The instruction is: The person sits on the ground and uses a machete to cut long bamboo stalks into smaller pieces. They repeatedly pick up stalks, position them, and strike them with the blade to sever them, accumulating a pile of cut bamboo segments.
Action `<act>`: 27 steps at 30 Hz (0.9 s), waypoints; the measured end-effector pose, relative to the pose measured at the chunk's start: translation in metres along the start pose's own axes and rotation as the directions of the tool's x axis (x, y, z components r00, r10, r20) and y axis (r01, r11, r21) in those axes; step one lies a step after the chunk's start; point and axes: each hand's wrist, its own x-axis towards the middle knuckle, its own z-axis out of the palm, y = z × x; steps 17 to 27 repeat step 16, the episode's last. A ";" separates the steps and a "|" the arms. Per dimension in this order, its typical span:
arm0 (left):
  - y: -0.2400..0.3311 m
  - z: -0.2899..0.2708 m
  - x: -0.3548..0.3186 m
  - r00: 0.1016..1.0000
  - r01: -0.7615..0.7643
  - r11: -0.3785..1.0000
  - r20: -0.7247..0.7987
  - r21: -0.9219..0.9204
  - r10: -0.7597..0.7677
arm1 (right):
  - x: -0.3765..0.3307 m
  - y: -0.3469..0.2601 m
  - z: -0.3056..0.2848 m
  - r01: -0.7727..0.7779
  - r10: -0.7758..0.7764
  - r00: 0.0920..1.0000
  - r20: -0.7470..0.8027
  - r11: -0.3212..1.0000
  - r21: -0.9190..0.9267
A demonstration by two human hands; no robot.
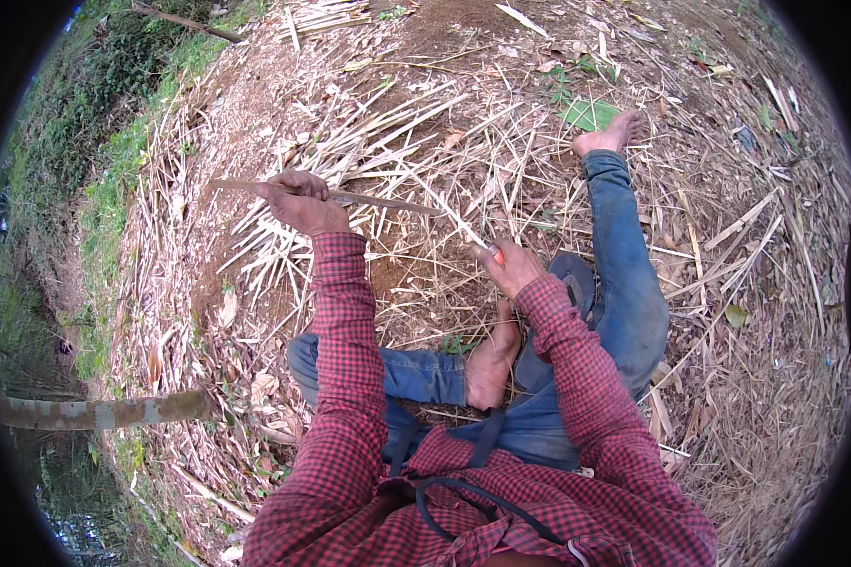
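Note:
My left hand [303, 202], out to the left of my body, is closed around a long, thin brown strip of what looks like bamboo [388, 202]. One end of the strip sticks out left past my fingers, while the longer part runs right. Lower and nearer my right knee, my right hand [518, 271] grips a knife [497, 254] with an orange-red handle. Its pale blade points up and left toward the strip's right end. Against the pale slivers behind, the blade's tip and any contact with the strip are hard to make out.
Pale split strips [388, 132] lie heaped beyond my hands. My bare feet [490, 369] and bent legs in blue jeans [629, 255] frame the ground before me. A green leaf [588, 115] lies by the far foot. At left, a mottled pole [113, 412] juts in near green undergrowth [95, 104].

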 end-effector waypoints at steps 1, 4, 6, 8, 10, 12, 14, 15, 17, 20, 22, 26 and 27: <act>0.004 0.006 -0.007 0.999 -0.031 0.999 -0.038 0.016 0.031 | -0.002 -0.004 0.006 0.025 -0.022 0.998 0.059 0.999 -0.039; 0.001 0.004 -0.012 0.998 -0.025 0.999 -0.058 0.046 0.028 | -0.011 -0.021 0.010 0.070 -0.072 0.988 0.136 0.997 0.024; 0.002 0.003 -0.011 0.998 -0.004 0.999 -0.064 0.044 0.007 | -0.004 -0.010 0.023 0.028 -0.028 0.994 0.107 1.000 0.004; 0.002 -0.004 -0.005 0.994 0.028 0.999 -0.110 0.042 -0.024 | 0.016 0.012 0.030 -0.056 0.060 0.990 0.131 0.998 -0.037; -0.002 -0.009 -0.003 0.992 0.017 0.999 -0.126 0.042 -0.011 | 0.020 0.017 0.024 -0.073 0.087 0.979 0.186 0.994 -0.084; 0.001 -0.014 -0.005 0.989 0.052 0.998 -0.137 0.024 -0.048 | 0.014 0.017 0.027 -0.056 0.073 0.982 0.173 0.993 -0.103; -0.007 -0.016 -0.005 0.988 0.045 0.998 -0.148 0.037 -0.039 | 0.010 0.021 0.030 -0.106 0.126 0.973 0.192 0.988 -0.110; -0.005 -0.015 -0.002 0.990 0.054 0.998 -0.135 0.036 -0.049 | 0.020 0.016 0.025 -0.110 0.128 0.974 0.187 0.989 -0.101; -0.003 -0.014 -0.002 0.991 0.063 0.997 -0.123 0.035 -0.058 | 0.023 0.011 0.025 -0.094 0.111 0.977 0.184 0.991 -0.095; -0.003 -0.014 -0.002 0.991 0.063 0.997 -0.123 0.035 -0.058 | 0.023 0.011 0.025 -0.094 0.111 0.977 0.184 0.991 -0.095; -0.003 -0.014 -0.002 0.991 0.063 0.997 -0.123 0.035 -0.058 | 0.023 0.011 0.025 -0.094 0.111 0.977 0.184 0.991 -0.095; -0.003 -0.014 -0.002 0.991 0.063 0.997 -0.123 0.035 -0.058 | 0.023 0.011 0.025 -0.094 0.111 0.977 0.184 0.991 -0.095; -0.003 -0.014 -0.002 0.991 0.063 0.997 -0.123 0.035 -0.058 | 0.023 0.011 0.025 -0.094 0.111 0.977 0.184 0.991 -0.095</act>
